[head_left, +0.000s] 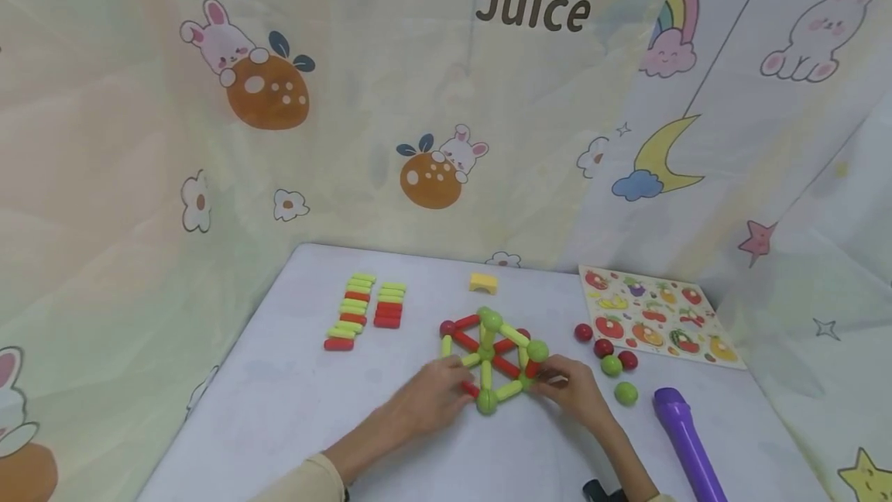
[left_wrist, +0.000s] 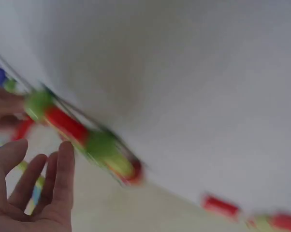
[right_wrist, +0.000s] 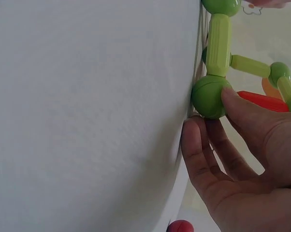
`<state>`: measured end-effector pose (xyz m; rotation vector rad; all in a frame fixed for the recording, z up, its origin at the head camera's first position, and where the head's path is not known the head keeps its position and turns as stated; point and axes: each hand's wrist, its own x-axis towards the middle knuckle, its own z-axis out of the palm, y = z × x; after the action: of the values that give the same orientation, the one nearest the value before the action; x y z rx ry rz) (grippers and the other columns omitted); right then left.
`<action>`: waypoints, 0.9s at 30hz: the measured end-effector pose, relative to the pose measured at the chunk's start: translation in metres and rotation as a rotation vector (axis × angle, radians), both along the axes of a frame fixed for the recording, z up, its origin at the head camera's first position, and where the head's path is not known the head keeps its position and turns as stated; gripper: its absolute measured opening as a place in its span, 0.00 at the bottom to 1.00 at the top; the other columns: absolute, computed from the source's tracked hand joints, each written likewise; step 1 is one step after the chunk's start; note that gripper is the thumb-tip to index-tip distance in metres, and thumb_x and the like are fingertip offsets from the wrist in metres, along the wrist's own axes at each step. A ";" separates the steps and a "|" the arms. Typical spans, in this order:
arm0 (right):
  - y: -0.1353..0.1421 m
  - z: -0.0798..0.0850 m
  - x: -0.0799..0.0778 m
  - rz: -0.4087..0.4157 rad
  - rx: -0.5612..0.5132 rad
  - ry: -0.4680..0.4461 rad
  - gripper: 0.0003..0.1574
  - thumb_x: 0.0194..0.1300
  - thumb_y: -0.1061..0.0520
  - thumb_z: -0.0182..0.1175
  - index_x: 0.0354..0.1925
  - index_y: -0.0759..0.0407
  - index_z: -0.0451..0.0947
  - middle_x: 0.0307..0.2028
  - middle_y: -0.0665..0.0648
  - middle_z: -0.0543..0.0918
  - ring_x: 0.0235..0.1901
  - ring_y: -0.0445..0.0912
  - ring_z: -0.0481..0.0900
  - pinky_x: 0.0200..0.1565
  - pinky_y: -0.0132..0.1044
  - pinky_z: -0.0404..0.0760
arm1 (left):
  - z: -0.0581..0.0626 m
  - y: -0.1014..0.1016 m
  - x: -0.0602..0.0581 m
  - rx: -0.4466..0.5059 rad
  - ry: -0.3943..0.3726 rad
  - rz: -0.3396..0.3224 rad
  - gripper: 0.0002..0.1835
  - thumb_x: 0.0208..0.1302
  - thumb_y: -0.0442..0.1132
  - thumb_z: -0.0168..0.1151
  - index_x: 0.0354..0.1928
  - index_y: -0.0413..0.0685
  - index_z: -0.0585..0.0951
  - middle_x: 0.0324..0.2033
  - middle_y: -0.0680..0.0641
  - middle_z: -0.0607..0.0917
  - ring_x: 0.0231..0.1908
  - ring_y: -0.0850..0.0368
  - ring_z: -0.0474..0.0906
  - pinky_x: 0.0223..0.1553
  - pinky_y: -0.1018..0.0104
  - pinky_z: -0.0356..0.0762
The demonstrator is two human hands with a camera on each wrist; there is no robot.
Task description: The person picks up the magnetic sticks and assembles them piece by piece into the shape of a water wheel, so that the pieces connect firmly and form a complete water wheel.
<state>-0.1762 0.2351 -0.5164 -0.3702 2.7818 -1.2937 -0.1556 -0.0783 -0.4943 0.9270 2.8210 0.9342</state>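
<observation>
The right hand pinches a green ball; the left hand has spread fingers beside a red stick.

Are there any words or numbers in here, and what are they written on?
"Juice": brown letters on the patterned cloth at the back.
That's the only one I can read. I can't make out writing on the ball-and-stick shape or the fruit-picture board; any tiny print there is too small to tell.
</observation>
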 end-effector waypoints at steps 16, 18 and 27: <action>-0.001 -0.003 0.002 0.015 -0.047 0.004 0.16 0.63 0.66 0.77 0.49 0.60 0.87 0.45 0.58 0.91 0.45 0.52 0.89 0.45 0.37 0.91 | -0.011 -0.102 -0.077 -0.346 0.215 0.290 0.07 0.65 0.27 0.75 0.42 0.39 0.87 0.40 0.43 0.86 0.41 0.50 0.81 0.47 0.60 0.88; 0.000 -0.003 0.001 0.015 -0.047 0.007 0.16 0.63 0.66 0.77 0.49 0.60 0.88 0.45 0.58 0.91 0.45 0.52 0.89 0.45 0.37 0.91 | -0.014 -0.099 -0.076 -0.337 0.203 0.296 0.09 0.64 0.29 0.77 0.44 0.40 0.87 0.43 0.42 0.86 0.43 0.50 0.81 0.48 0.59 0.89; 0.000 -0.003 0.005 -0.010 -0.048 -0.011 0.16 0.64 0.65 0.77 0.49 0.60 0.87 0.45 0.57 0.91 0.45 0.53 0.89 0.46 0.38 0.91 | -0.002 -0.068 -0.055 0.048 -0.049 0.461 0.12 0.64 0.30 0.78 0.48 0.41 0.90 0.39 0.46 0.88 0.40 0.54 0.81 0.42 0.61 0.88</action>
<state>-0.1716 0.2353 -0.5193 -0.3507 2.7514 -1.3618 -0.2101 -0.1462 -0.4964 0.2440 3.0377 1.0441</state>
